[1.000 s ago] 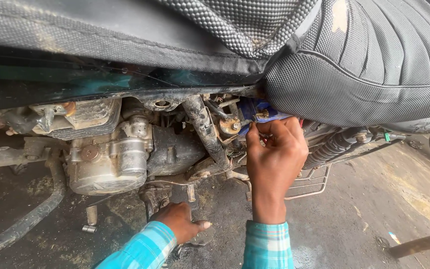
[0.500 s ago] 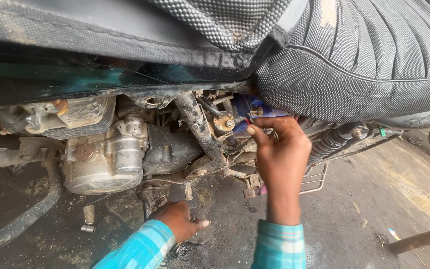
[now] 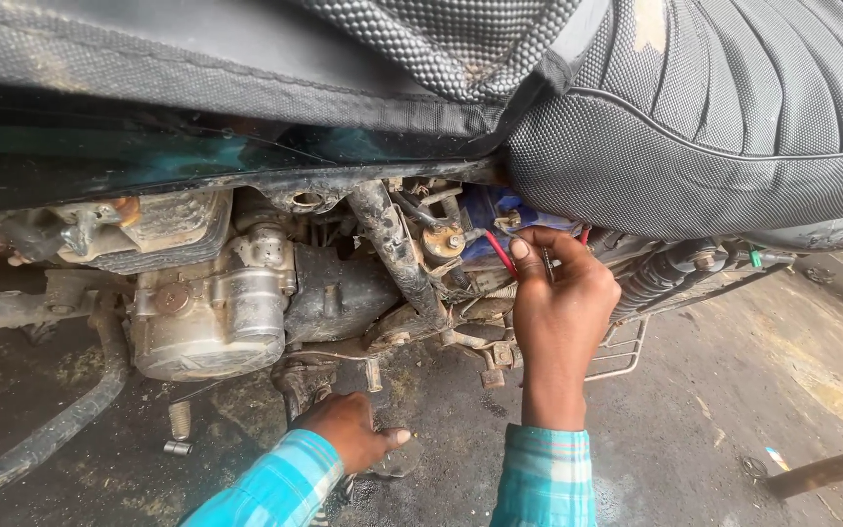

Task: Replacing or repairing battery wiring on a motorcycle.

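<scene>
Red wire pinched under a motorcycle seat.
The right hand grips the wire beside the blue part behind the frame tube; the left hand rests curled, holding nothing, below the grimy engine.

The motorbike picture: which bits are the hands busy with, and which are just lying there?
Busy with:
- right hand pinching a thin metal piece at the red wire and blue part under the seat
- left hand resting low by the engine

Just lying there:
- small spring on the ground
- wooden stick at the right
</scene>
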